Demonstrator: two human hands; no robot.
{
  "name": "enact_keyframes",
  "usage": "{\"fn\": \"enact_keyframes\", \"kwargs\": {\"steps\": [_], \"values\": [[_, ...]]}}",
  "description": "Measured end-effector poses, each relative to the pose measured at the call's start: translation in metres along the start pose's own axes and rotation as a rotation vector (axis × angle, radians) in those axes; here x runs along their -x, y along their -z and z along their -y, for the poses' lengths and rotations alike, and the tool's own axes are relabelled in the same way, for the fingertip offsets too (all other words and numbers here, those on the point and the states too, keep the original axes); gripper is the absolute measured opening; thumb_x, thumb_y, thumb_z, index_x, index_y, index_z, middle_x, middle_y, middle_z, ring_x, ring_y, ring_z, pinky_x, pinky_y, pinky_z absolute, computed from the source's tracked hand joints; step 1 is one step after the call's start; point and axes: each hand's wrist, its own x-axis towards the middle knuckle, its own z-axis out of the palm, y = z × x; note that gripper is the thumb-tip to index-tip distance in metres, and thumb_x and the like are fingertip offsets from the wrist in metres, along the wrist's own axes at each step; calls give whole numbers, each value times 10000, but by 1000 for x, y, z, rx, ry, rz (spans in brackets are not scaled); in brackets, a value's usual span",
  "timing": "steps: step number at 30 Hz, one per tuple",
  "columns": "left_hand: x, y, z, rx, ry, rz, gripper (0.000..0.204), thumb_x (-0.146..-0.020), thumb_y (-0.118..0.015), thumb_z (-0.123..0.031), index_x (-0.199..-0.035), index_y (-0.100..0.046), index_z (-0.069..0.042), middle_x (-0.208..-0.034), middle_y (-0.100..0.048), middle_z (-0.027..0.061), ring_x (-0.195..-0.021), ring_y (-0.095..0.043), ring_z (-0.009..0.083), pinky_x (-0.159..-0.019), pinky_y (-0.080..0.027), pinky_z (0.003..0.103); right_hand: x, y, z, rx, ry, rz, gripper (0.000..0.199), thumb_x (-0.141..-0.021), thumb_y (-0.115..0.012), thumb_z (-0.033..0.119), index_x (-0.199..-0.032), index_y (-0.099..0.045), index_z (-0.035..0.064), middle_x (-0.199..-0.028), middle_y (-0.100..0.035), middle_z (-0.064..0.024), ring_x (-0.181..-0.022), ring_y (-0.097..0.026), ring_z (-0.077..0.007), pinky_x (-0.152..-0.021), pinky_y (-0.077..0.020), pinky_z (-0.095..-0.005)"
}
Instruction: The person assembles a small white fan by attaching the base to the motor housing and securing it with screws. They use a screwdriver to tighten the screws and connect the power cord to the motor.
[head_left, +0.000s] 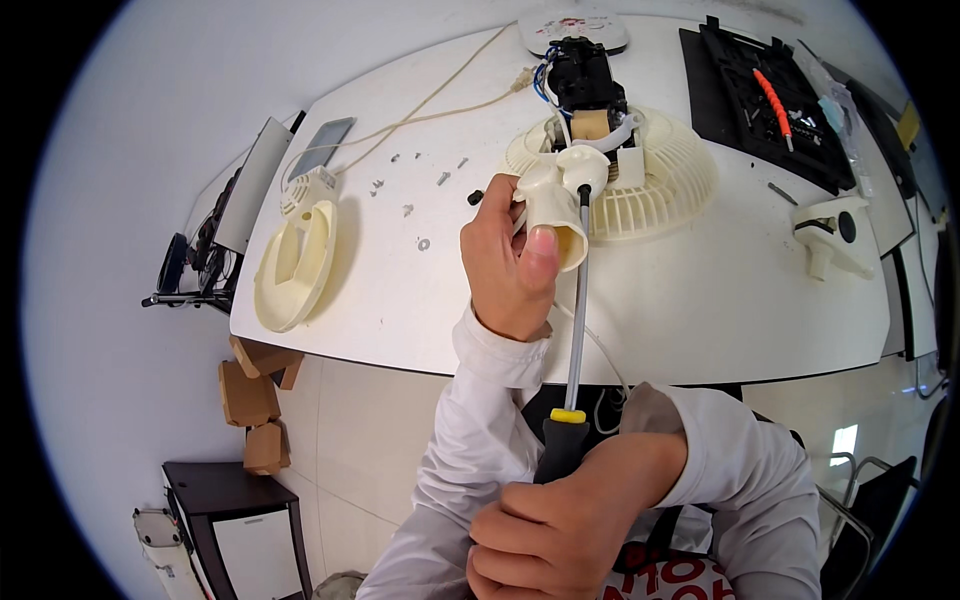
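My left hand [510, 265] is wrapped round a cream plastic pipe-shaped fan neck [550, 205], its thumb on the open round end. Below it, my right hand [550, 525] grips the dark handle of a long screwdriver [579, 330] with a yellow collar. The shaft runs up past the neck, and its dark tip meets a rounded cream joint [583, 168]. Behind the joint lies a black motor unit [585, 75] with blue wires, over a cream fan grille [675, 185]. Whether the tip sits in a screw head cannot be made out.
Loose screws [443, 179] and a washer [424, 244] lie on the white table [420, 320]. A cream cover [295, 270] is at left, a cream bracket [835, 235] at right. A black tool case [775, 110] holds an orange shaft [773, 105]. A cable [430, 115] crosses the back.
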Motion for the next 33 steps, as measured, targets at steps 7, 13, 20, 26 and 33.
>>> {"fn": "enact_keyframes", "kwargs": {"steps": [7,13,20,26,33], "values": [[2,0,1,-3,24,22,736,-733,-514,-640,-937,-498,67,-684,-558,90,-619,-501,91,-528,-397,209,21,-16,4,-23,1,91,172,-641,-590,170,-638,-472,44,-559,-415,9,-539,-400,-128,-450,-229,-242],[3,-6,-4,45,-24,-19,758,-721,-527,-645,-975,-492,68,-703,-569,93,-640,-526,92,-553,-421,207,21,-14,5,-60,-3,55,211,-651,-579,190,-620,-440,33,-554,-424,-9,-550,-429,-147,-447,-245,-242],[7,-9,2,33,-62,-26,772,-712,-530,-667,-976,-481,57,-697,-577,88,-619,-542,95,-544,-425,202,4,-4,10,-119,-123,-276,144,-711,-574,160,-676,-482,55,-589,-387,2,-547,-431,-129,-436,-303,-221],[11,-7,18,-57,-69,69,759,-666,-560,-666,-960,-470,28,-615,-539,65,-516,-515,99,-472,-390,213,20,20,12,-256,-90,-83,178,-698,-542,166,-687,-499,-7,-670,-477,-65,-672,-513,-217,-476,-372,-285],[20,-6,30,-211,-101,40,759,-602,-604,-659,-977,-470,-13,-584,-533,88,-488,-553,211,-477,-435,270,16,51,11,-235,-289,-623,173,-783,-580,186,-679,-467,108,-521,-413,-5,-458,-393,-134,-391,-316,-243]]}}
